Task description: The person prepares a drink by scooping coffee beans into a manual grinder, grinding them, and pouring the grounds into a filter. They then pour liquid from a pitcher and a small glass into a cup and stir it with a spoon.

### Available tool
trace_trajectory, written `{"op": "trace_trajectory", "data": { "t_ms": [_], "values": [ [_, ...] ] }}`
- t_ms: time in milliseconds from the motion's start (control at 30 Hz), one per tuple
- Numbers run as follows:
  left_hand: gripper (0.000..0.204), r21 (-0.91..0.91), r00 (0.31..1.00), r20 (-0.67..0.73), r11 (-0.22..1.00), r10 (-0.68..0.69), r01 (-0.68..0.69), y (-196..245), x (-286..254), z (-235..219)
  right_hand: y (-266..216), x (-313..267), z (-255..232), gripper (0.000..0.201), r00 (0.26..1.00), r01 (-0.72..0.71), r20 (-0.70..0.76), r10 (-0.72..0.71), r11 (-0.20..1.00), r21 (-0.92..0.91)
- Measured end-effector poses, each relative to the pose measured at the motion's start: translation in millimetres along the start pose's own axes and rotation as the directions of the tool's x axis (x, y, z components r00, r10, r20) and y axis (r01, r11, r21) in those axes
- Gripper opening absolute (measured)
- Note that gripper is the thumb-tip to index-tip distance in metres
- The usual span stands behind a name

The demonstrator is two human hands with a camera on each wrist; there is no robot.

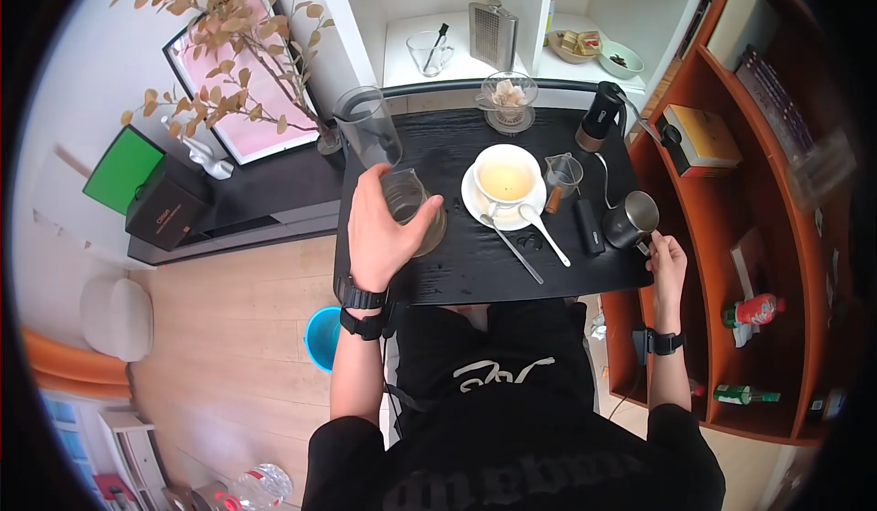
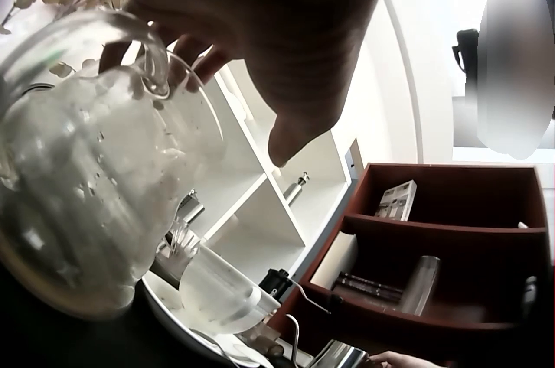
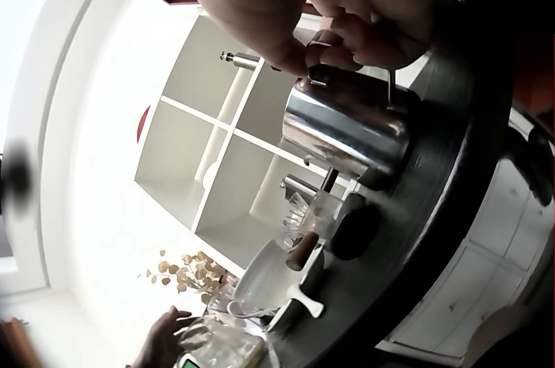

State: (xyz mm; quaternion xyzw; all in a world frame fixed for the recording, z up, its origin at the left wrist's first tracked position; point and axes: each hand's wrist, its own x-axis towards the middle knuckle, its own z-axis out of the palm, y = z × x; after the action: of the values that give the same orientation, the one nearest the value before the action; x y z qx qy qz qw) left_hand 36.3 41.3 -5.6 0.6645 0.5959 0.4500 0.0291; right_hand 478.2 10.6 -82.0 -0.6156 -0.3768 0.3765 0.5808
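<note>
My left hand (image 1: 388, 232) is spread over a glass coffee server (image 1: 413, 208) at the left of the black table. In the left wrist view, fingers show beyond the server's glass, and the thumb (image 2: 284, 143) stands apart from it. My right hand (image 1: 669, 263) grips the handle of a steel gooseneck kettle (image 1: 630, 220) near the table's right edge. The right wrist view shows fingers curled at the handle, above the shiny kettle body (image 3: 347, 121). Between the hands, a white bowl-like cup (image 1: 505, 175) of pale yellow liquid sits on a saucer with a white spoon (image 1: 546, 237) and a metal spoon (image 1: 513, 251).
Behind the cup stands a glass dripper (image 1: 508, 105) holding a paper filter. A tall glass jar (image 1: 368, 127) is at back left, a black hand grinder (image 1: 598, 116) at back right. A small wooden-handled glass pitcher (image 1: 564, 175) and a slim black device (image 1: 589, 223) lie beside the saucer.
</note>
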Motion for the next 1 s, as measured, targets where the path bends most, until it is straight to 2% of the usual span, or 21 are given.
{"op": "trace_trajectory", "data": {
  "t_ms": [67, 133, 167, 200, 267, 300, 400, 433, 467, 500, 533, 567, 667, 700, 800, 1000],
  "values": [
    [0.067, 0.105, 0.998, -0.003, 0.993, 0.064, -0.063, 0, 2, 8, 1, 2, -7, 0.016, 0.999, 0.051, 0.006, -0.051, 0.99, -0.132],
    [0.067, 0.175, 0.997, -0.003, 0.981, 0.082, -0.08, -5, 2, 14, 4, 1, -13, 0.01, 0.966, 0.223, -0.081, -0.247, 0.948, -0.226],
    [0.066, 0.21, 0.996, -0.003, 0.974, 0.089, -0.086, -7, 2, 16, 5, 1, -15, 0.011, 0.932, 0.301, -0.114, -0.343, 0.911, -0.28],
    [0.065, 0.201, 0.997, -0.004, 0.977, 0.072, -0.07, -8, 2, 18, -16, -14, -7, 0.012, 0.883, 0.377, -0.156, -0.442, 0.868, -0.324],
    [0.063, 0.186, 0.999, -0.006, 0.982, 0.035, -0.033, -12, 3, 20, -25, -25, -7, 0.006, 0.806, 0.513, -0.202, -0.556, 0.828, -0.228],
    [0.061, 0.196, 0.999, -0.003, 0.98, 0.047, -0.046, -12, 3, 21, -30, -33, -2, 0.004, 0.779, 0.535, -0.224, -0.586, 0.807, -0.251],
    [0.057, 0.214, 0.996, -0.002, 0.973, 0.091, -0.088, -14, 10, 25, -47, -61, 36, 0.006, 0.904, 0.426, -0.006, -0.429, 0.9, -0.089],
    [0.055, 0.214, 0.995, -0.001, 0.972, 0.102, -0.099, -16, 12, 27, -48, -62, 46, 0.009, 0.948, 0.288, 0.155, -0.277, 0.956, -0.05],
    [0.053, 0.216, 0.994, 0.0, 0.97, 0.112, -0.11, -18, 13, 29, -50, -58, 56, 0.012, 0.941, 0.136, 0.317, -0.118, 0.99, -0.036],
    [0.053, 0.221, 0.993, -0.001, 0.968, 0.118, -0.115, -20, 14, 30, -53, -51, 67, 0.015, 0.9, -0.139, 0.425, 0.092, 0.987, 0.08],
    [0.052, 0.226, 0.992, -0.003, 0.967, 0.124, -0.121, -20, 15, 32, -57, -42, 75, 0.018, 0.793, -0.412, 0.548, 0.268, 0.897, 0.158],
    [0.051, 0.231, 0.991, -0.006, 0.965, 0.131, -0.126, -21, 16, 33, -51, -28, 79, 0.03, 0.702, -0.51, 0.631, 0.33, 0.851, 0.122],
    [0.049, 0.246, 0.996, 0.02, 0.966, 0.082, -0.085, -21, 15, 33, -47, -11, 107, 0.039, 0.77, -0.417, 0.539, 0.34, 0.909, 0.023],
    [0.049, 0.246, 0.996, 0.016, 0.965, 0.085, -0.086, -21, 15, 33, -40, -2, 112, 0.044, 0.744, -0.429, 0.562, 0.361, 0.903, -0.013],
    [0.048, 0.253, 0.997, 0.013, 0.964, 0.078, -0.079, -20, 15, 32, -31, 9, 126, 0.042, 0.73, -0.474, 0.568, 0.38, 0.881, 0.019],
    [0.047, 0.261, 0.997, 0.016, 0.962, 0.073, -0.075, -20, 17, 33, -9, 24, 145, 0.027, 0.706, -0.529, 0.589, 0.394, 0.846, 0.068]
  ]
}}
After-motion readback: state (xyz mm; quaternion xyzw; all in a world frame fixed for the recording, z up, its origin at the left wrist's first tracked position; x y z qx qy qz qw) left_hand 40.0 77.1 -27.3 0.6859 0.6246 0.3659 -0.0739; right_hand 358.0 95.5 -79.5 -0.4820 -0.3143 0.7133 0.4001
